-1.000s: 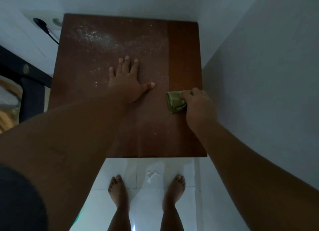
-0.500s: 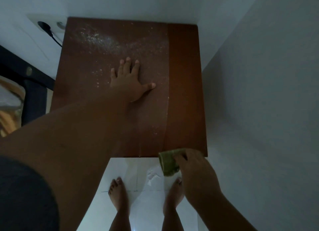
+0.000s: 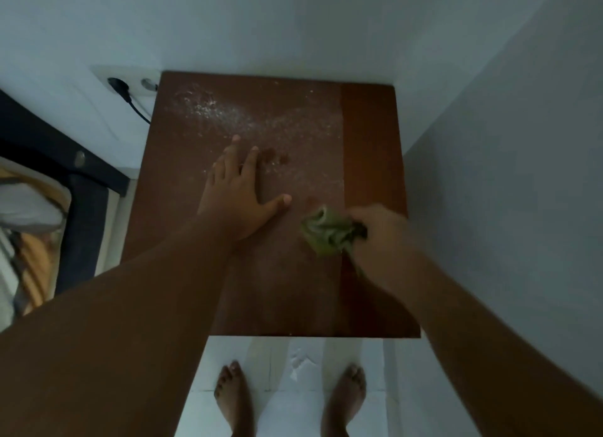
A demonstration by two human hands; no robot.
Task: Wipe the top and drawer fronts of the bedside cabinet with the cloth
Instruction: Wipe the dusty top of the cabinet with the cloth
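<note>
Cloth (image 3: 329, 232) bunched in blurred right hand (image 3: 381, 237), apparently on cabinet top (image 3: 372, 143); left hand (image 3: 235, 198) flat, spread.

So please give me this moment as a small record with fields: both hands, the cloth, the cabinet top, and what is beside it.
left hand: flat on the cabinet top, fingers spread, holding nothing
right hand: gripping the green cloth, blurred
cabinet top: brown wood; white dust toward the back, a clean strip along the right edge
wall socket: left of the cabinet, black plug inserted
</note>
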